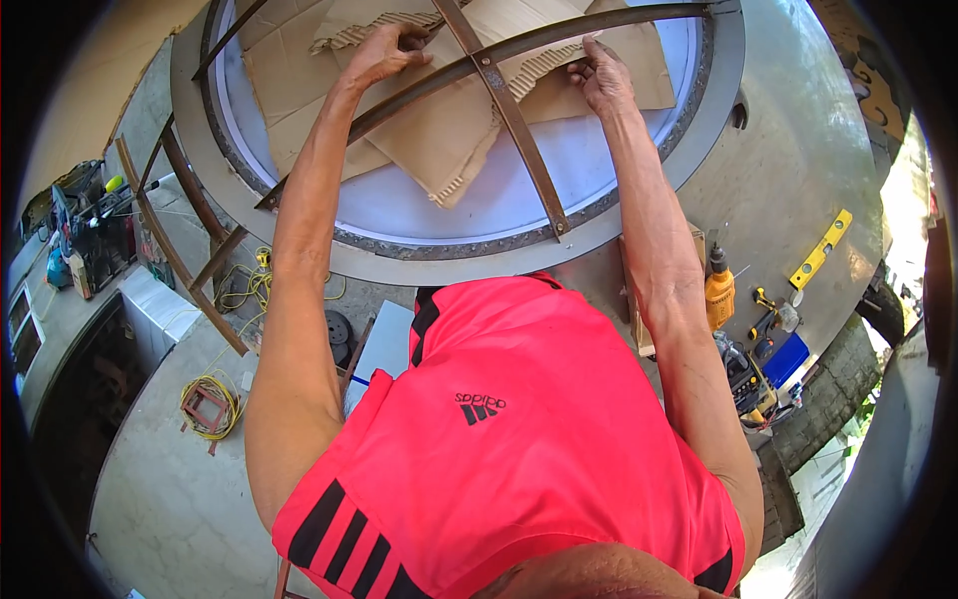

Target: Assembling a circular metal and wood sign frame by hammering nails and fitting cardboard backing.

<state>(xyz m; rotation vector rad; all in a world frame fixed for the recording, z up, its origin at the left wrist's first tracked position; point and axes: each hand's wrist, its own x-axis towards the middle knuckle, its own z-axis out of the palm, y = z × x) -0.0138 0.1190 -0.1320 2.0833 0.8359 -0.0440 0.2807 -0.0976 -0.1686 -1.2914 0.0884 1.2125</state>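
Note:
Crossing brown metal bars [519, 135] span a large round grey metal frame [733, 60]. Beneath them, a torn corrugated cardboard sheet [439, 150] lies at an angle over more cardboard [289, 70], on a bluish-white round panel [399, 212]. My left hand [384, 55] is closed at the far left part of the sheet, beside its ragged edge, fingers curled and partly hidden. At the sheet's right torn edge, my right hand [604, 78] pinches the cardboard between thumb and fingers. Both hands reach in near the curved crossbar.
Right of me are an orange power tool [718, 290], a yellow spirit level [821, 250], a yellow-black drill [766, 314] and a blue case [785, 359]. On the left stand a curved rusty metal frame [180, 240] and a coil of yellow cable [212, 407].

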